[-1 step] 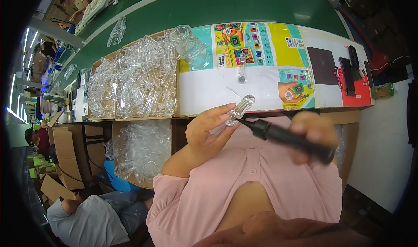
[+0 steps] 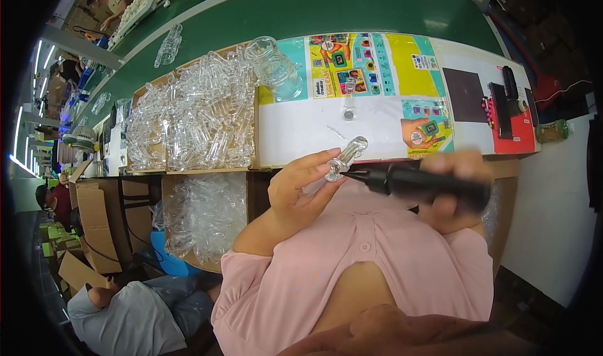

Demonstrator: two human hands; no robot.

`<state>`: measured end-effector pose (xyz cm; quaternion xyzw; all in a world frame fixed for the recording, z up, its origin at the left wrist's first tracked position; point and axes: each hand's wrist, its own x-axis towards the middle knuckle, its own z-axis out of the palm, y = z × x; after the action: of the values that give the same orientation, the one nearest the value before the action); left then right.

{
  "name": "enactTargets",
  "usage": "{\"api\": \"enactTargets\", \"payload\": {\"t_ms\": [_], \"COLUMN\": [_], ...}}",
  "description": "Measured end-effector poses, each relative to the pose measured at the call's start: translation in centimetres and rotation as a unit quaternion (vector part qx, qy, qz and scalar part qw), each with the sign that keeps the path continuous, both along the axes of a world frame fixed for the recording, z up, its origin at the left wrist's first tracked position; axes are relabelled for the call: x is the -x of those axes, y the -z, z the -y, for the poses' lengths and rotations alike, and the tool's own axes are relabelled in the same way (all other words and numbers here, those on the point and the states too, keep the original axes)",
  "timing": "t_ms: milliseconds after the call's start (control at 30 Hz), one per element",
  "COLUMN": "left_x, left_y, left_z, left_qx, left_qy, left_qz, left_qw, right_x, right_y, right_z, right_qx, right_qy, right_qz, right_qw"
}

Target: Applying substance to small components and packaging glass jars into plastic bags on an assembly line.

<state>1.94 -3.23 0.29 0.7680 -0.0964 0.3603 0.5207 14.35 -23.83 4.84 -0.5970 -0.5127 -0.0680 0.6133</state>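
Observation:
My left hand [image 2: 300,189] pinches a small clear glass-like tube piece [image 2: 347,157] near the table's front edge. Its knobbed end points away from me, and its flared end faces the tool. In my right hand [image 2: 458,189] is a thick black handheld tool [image 2: 414,183], closed in a grip blurred by motion. The tool's narrow tapered tip reaches the flared end; whether it goes inside cannot be seen. Beyond my hands, another clear tube piece [image 2: 349,98] with a grey end rests on the printed cardboard sheet [image 2: 377,120].
An open carton [image 2: 257,130] heaped with clear pieces stands at left, beside a larger clear vessel [image 2: 274,67]. Below it, another box holds clear plastic bags [image 2: 207,215]. Black devices [image 2: 500,110] lie at right. A person in grey [image 2: 132,318] is at lower left.
The black tool and my right hand have shifted slightly, with the tool's rear end raised closer to level. My left hand and the clear piece stay in place.

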Motion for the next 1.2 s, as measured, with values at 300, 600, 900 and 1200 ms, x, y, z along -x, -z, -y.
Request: {"api": "enactTargets", "payload": {"t_ms": [300, 600, 900, 1200], "left_x": [-1.7, -4.3, -5.9, -6.2], "left_y": [1.3, 3.3, 4.4, 4.4], "left_z": [0.5, -0.1, 0.7, 0.1], "left_qx": [0.238, 0.587, 0.612, 0.634], "left_qy": [0.048, 0.142, 0.150, 0.167], "left_qz": [-0.065, -0.206, -0.246, -0.250], "left_qw": [0.968, 0.770, 0.737, 0.712], "right_x": [-7.5, -14.5, -19.3, -15.3], "right_y": [8.5, 9.7, 13.1, 9.6], "right_z": [-3.3, -1.5, -0.9, -0.1], "right_qx": [-0.361, -0.264, 0.139, -0.116], "right_qy": [-0.092, 0.027, 0.400, 0.352], "right_qz": [-0.625, -0.532, -0.146, 0.112], "right_qw": [0.686, 0.804, 0.894, 0.922]}}
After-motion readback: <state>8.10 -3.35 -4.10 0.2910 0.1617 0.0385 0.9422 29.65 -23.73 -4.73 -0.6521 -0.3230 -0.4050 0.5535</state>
